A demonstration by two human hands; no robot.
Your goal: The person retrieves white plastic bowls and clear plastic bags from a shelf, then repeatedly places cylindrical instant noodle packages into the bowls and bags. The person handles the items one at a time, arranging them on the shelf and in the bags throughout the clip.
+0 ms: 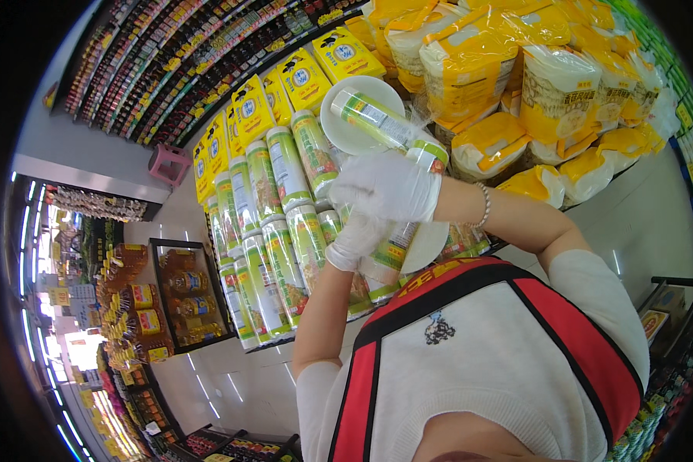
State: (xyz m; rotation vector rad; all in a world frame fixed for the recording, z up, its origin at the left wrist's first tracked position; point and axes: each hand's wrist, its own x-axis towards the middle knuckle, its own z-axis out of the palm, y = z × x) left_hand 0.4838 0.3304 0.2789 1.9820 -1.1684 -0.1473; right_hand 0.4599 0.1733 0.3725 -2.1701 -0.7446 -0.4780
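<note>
My hands meet over a stack of cylindrical noodle packs [286,231] in clear wrap with green labels. Both wear white gloves. My right hand [384,185] lies across the top, its fingers blurred and bunched against my left hand [361,237]. Whether anything is pinched between them is hidden. One noodle pack [395,248] shows just under the hands, beside a white round disc [430,245]. Beyond my right hand, another pack [375,118] rests across a round white dish [338,124]. A further pack [427,155] is partly covered by that hand.
Yellow packets [254,110] line the stack's far side. Large yellow-and-white noodle bags [468,63] are heaped to the right. Bottled oil [187,283] stands on the left, near a pink stool [169,164]. Shelves of bottles and jars [208,52] run along the back.
</note>
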